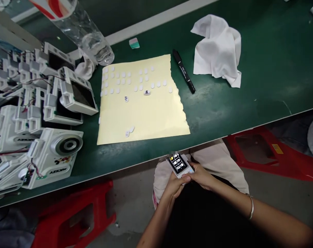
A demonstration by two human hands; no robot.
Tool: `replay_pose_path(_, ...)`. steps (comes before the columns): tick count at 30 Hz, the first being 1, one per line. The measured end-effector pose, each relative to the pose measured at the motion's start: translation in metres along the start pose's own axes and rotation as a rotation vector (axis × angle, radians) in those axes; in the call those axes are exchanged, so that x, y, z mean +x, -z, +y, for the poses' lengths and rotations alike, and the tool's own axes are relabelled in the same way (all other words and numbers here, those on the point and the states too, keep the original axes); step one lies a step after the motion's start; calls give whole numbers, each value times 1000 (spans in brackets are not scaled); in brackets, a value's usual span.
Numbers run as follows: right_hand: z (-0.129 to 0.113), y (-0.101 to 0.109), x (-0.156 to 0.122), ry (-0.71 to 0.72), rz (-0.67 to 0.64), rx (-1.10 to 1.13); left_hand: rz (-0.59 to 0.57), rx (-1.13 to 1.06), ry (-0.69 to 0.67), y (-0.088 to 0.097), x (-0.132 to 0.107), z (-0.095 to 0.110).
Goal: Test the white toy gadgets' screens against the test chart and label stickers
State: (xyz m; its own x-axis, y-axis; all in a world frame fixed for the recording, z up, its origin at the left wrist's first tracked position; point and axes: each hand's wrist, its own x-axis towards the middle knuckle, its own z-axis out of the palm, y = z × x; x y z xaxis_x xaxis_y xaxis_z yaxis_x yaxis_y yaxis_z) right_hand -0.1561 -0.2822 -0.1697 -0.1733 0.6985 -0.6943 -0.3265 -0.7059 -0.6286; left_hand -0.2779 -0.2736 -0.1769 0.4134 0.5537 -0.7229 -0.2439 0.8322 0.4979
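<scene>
A small white toy camera (187, 169) with a lit menu screen rests between my two hands, above my lap and just below the table's front edge. My left hand (175, 185) grips its lower left side, the thumb lying along the bottom edge. On its right side, my right hand (199, 175) is closed around the casing. Its screen faces up and shows several icons, one of them yellow. The fingers under the device are hidden. Nearest on the table is a yellow sheet (156, 117) dotted with several small white stickers or pads.
Partly assembled white cameras (65, 165) with exposed wires crowd the left side. A plastic bottle (94, 44) leans behind them. A black marker (183, 70), a white cloth (218, 48) and a small green-and-white block (134, 43) lie on the green table (270, 69). Red stools (96, 203) stand below.
</scene>
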Motion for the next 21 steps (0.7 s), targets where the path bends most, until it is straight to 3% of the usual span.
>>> replay_pose_path(15, -3, -8, 6, 4, 100, -126, 0, -39, 34, 11, 3, 5)
replay_pose_path(21, -4, -7, 0, -24, 51, -117, -8, -31, 6, 8, -3, 0)
